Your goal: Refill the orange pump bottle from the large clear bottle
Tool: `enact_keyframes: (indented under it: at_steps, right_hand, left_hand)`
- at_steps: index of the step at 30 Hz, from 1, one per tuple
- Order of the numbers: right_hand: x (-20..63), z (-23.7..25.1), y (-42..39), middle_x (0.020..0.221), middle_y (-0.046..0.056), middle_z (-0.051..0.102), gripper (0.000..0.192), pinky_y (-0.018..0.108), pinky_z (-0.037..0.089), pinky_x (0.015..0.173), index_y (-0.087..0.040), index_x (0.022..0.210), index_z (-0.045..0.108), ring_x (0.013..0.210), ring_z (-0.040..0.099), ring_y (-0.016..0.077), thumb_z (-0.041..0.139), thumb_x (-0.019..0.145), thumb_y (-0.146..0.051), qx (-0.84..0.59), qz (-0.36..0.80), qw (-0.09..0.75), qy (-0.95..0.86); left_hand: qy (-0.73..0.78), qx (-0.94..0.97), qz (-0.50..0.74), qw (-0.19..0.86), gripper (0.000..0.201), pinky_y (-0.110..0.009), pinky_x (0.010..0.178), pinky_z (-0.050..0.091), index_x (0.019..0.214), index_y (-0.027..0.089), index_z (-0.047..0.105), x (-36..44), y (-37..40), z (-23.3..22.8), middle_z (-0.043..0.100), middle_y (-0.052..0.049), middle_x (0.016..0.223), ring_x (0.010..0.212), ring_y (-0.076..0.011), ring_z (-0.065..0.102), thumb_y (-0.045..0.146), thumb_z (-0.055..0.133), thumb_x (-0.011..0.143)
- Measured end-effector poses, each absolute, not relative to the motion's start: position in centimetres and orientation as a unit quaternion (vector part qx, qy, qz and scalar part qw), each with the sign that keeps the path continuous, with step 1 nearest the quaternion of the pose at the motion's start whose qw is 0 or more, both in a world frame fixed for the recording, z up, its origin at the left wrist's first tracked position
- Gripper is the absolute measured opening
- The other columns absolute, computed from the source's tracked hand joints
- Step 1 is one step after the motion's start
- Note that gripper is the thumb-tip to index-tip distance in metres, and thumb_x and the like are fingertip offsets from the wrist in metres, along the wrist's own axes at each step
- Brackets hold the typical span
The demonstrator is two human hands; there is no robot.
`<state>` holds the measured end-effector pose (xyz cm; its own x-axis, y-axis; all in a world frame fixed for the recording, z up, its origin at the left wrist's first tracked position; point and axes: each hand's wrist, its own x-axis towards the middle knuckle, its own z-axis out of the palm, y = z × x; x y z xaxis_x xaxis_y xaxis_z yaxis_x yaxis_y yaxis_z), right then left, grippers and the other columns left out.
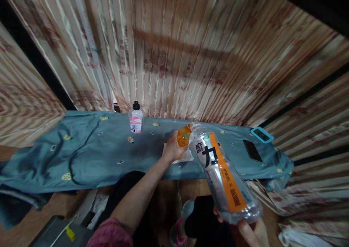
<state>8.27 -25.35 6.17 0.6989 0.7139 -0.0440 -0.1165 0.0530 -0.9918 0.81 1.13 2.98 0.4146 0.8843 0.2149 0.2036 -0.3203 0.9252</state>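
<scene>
Your left grip (173, 148) holds the orange top (184, 135), and your right grip (251, 231) pinches the bottom of the clear bottle (227, 174), slanting over the near edge of the desk (94, 148). It looks light and slick, with thin sides that may dent, so hold both ends.

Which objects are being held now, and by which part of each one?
The right grip holds the clear bottle by its base end; the left grip holds the orange cup-like piece by its side.

Squeeze bottle (135, 120) stands on cloth (89, 159), left of large bottle (225, 178).
</scene>
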Motion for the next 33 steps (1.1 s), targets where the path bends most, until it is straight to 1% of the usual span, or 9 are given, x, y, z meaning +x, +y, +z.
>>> enact_keyframes:
  at_steps: [5, 8, 13, 15, 20, 24, 26, 29, 33]
  right_hand:
    - [8.4, 6.1, -25.5, 0.073, 0.008, 0.075, 0.042, 0.037, 0.051, 0.06, -0.02, 0.095, 0.067, 0.057, 0.067, 0.0253, 0.074, 0.066, -0.05, -0.617, 0.295, 0.683, -0.256]
    - [8.5, 6.1, -25.5, 0.071, 0.007, 0.075, 0.041, 0.037, 0.051, 0.061, -0.02, 0.098, 0.066, 0.059, 0.068, 0.0253, 0.072, 0.069, -0.049, -0.609, 0.299, 0.683, -0.272]
    - [8.7, 6.0, -25.5, 0.068, 0.006, 0.074, 0.035, 0.036, 0.05, 0.059, -0.021, 0.088, 0.067, 0.057, 0.067, 0.025, 0.073, 0.068, -0.048, -0.61, 0.314, 0.678, -0.266]
    - [8.6, 6.0, -25.5, 0.067, 0.005, 0.073, 0.035, 0.036, 0.05, 0.06, -0.021, 0.087, 0.066, 0.057, 0.067, 0.0246, 0.075, 0.066, -0.047, -0.609, 0.307, 0.683, -0.261]
    - [8.5, 6.0, -25.6, 0.067, 0.004, 0.072, 0.042, 0.036, 0.051, 0.06, -0.021, 0.098, 0.064, 0.052, 0.064, 0.022, 0.076, 0.065, -0.045, -0.604, 0.304, 0.694, -0.248]
    - [8.5, 6.3, -25.6, 0.067, 0.004, 0.072, 0.036, 0.034, 0.051, 0.061, -0.021, 0.09, 0.065, 0.054, 0.064, 0.021, 0.077, 0.065, -0.045, -0.597, 0.31, 0.694, -0.257]
    - [8.4, 6.5, -25.5, 0.068, 0.003, 0.073, 0.037, 0.032, 0.051, 0.06, -0.022, 0.09, 0.065, 0.055, 0.065, 0.0203, 0.077, 0.065, -0.046, -0.594, 0.316, 0.694, -0.255]
    - [8.3, 6.8, -25.3, 0.071, 0.003, 0.073, 0.049, 0.032, 0.051, 0.058, -0.022, 0.102, 0.062, 0.053, 0.064, 0.0202, 0.077, 0.064, -0.049, -0.6, 0.317, 0.691, -0.249]
    - [8.0, 7.2, -25.2, 0.067, 0.002, 0.073, 0.067, 0.03, 0.049, 0.055, -0.022, 0.121, 0.052, 0.054, 0.065, 0.0214, 0.076, 0.065, -0.049, -0.596, 0.324, 0.692, -0.248]
  left_hand:
    - [0.375, 0.719, 0.4, 0.427, 0.056, -0.037, 0.083, 0.052, 0.112, 0.019, 0.046, 0.9, 1.2, 2.7, 0.067, -0.008, 0.105, 0.095, -0.026, 0.066, 0.02, 0.074, 0.063]
    - [0.374, 0.722, 0.399, 0.424, 0.053, -0.037, 0.082, 0.052, 0.109, 0.019, 0.047, 0.9, 1.2, 2.6, 0.067, -0.007, 0.103, 0.093, -0.0258, 0.066, 0.019, 0.074, 0.063]
    - [0.384, 0.724, 0.393, 0.416, 0.055, -0.037, 0.082, 0.052, 0.111, 0.019, 0.046, 1.0, 1.3, 2.7, 0.067, -0.008, 0.105, 0.094, -0.0262, 0.066, 0.023, 0.075, 0.063]
    - [0.383, 0.724, 0.396, 0.415, 0.056, -0.037, 0.081, 0.052, 0.111, 0.02, 0.046, 1.0, 1.3, 2.6, 0.067, -0.007, 0.104, 0.093, -0.0256, 0.066, 0.024, 0.075, 0.064]
    - [0.372, 0.723, 0.401, 0.422, 0.053, -0.034, 0.077, 0.052, 0.109, 0.02, 0.046, 1.1, 1.5, 2.3, 0.067, -0.005, 0.099, 0.088, -0.0235, 0.067, 0.023, 0.074, 0.064]
    - [0.374, 0.723, 0.402, 0.419, 0.054, -0.034, 0.078, 0.051, 0.109, 0.019, 0.046, 1.1, 1.6, 2.1, 0.067, -0.005, 0.099, 0.089, -0.0236, 0.066, 0.024, 0.075, 0.064]
    - [0.375, 0.722, 0.402, 0.42, 0.054, -0.034, 0.078, 0.051, 0.109, 0.019, 0.046, 1.1, 1.6, 2.1, 0.067, -0.005, 0.099, 0.089, -0.0235, 0.066, 0.023, 0.075, 0.063]
    - [0.372, 0.718, 0.399, 0.433, 0.055, -0.034, 0.078, 0.051, 0.11, 0.019, 0.046, 1.0, 1.5, 2.2, 0.067, -0.006, 0.099, 0.089, -0.0234, 0.066, 0.022, 0.075, 0.063]
    - [0.374, 0.718, 0.398, 0.431, 0.058, -0.035, 0.08, 0.051, 0.112, 0.019, 0.045, 1.0, 1.3, 2.5, 0.067, -0.007, 0.101, 0.092, -0.0246, 0.066, 0.02, 0.075, 0.063]
